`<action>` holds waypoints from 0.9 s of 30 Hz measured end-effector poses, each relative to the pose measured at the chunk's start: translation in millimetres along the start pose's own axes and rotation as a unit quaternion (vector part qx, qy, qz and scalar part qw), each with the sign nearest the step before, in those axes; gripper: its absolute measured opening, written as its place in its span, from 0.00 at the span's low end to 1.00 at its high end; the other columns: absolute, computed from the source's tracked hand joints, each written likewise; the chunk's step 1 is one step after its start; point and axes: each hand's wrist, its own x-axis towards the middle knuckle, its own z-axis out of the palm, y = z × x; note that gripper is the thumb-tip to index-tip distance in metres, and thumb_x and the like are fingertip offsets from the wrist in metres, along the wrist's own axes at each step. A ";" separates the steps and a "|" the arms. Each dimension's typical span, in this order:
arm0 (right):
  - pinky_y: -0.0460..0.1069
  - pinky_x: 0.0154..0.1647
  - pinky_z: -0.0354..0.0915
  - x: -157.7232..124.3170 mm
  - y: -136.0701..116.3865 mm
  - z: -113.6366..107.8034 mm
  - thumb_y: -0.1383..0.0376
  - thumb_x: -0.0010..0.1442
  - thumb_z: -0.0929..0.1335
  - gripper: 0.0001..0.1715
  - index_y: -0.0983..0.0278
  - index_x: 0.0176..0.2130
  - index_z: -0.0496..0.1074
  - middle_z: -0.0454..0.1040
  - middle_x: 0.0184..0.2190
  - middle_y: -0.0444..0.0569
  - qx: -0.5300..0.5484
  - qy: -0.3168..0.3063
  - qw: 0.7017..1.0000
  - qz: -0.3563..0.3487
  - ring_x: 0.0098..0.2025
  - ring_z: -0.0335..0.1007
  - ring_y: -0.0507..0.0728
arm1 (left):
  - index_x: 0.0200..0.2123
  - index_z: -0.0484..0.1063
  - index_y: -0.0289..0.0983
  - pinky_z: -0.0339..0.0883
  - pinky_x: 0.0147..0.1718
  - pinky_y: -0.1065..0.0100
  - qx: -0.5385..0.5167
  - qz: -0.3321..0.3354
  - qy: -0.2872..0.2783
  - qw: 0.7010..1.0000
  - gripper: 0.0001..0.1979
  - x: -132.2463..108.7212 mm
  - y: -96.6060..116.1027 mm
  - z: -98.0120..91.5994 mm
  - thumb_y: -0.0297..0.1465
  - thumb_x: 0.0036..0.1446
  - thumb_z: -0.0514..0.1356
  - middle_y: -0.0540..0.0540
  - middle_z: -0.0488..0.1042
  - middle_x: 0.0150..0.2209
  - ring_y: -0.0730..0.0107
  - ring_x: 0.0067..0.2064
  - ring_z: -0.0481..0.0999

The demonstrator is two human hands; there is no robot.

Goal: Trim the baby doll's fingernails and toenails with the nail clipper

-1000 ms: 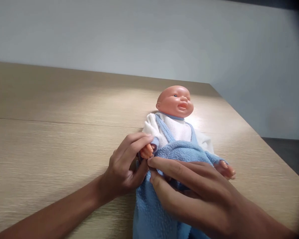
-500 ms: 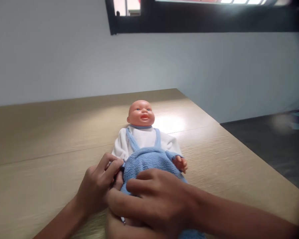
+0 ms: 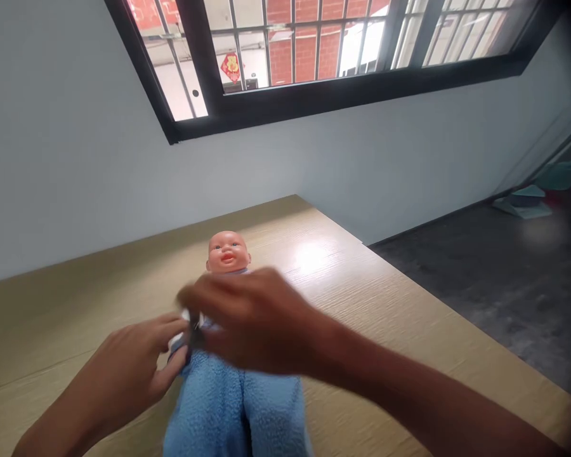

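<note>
A baby doll [image 3: 227, 254] with a bald plastic head lies on its back, its legs in fuzzy blue overalls [image 3: 214, 406] toward me. My left hand [image 3: 133, 355] is at the doll's arm on the left side, thumb and fingers closed around its blue cuff [image 3: 175, 346]. Over the doll's chest is my right hand [image 3: 252, 317], smeared by motion, its fingers curled close to my left fingertips. Something small, dark and shiny [image 3: 196, 327] shows between the two hands, too blurred to name. The doll's chest and other arm are hidden behind my right hand.
The doll lies on a light wooden table [image 3: 361, 298], whose right edge drops to a dark floor [image 3: 466, 273]. Behind stands a pale wall [image 3: 266, 158] with a dark-framed barred window [image 3: 314, 95]. Light-coloured items [image 3: 523, 202] lie on the floor at far right.
My view has tilted up, showing more window. My right hand has moved from the doll's lower body up over its chest. My left hand stays at the doll's arm.
</note>
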 end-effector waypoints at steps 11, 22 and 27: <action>0.45 0.23 0.63 -23.7 85.4 -54.6 0.58 0.58 0.74 0.16 0.64 0.35 0.66 0.75 0.34 0.45 0.214 0.050 0.933 0.285 0.25 0.70 0.48 | 0.46 0.78 0.43 0.73 0.36 0.69 -0.121 0.133 -0.151 0.972 0.11 87.6 41.2 10.5 0.30 0.65 0.56 0.49 0.81 0.38 0.68 0.35 0.79; 0.45 0.25 0.62 -22.6 74.9 -54.4 0.65 0.57 0.74 0.12 0.63 0.36 0.67 0.75 0.35 0.41 0.151 0.021 0.952 0.266 0.26 0.70 0.48 | 0.33 0.76 0.38 0.60 0.29 0.71 -0.128 0.114 -0.263 0.949 0.09 111.0 41.8 14.7 0.29 0.63 0.56 0.50 0.74 0.31 0.71 0.31 0.70; 0.45 0.25 0.62 -22.4 76.7 -54.0 0.64 0.57 0.74 0.12 0.63 0.37 0.68 0.75 0.35 0.42 0.118 0.018 0.960 0.252 0.27 0.71 0.48 | 0.30 0.71 0.38 0.59 0.32 0.69 -0.117 0.122 -0.258 0.951 0.10 112.0 44.7 12.9 0.28 0.63 0.54 0.51 0.72 0.31 0.71 0.32 0.68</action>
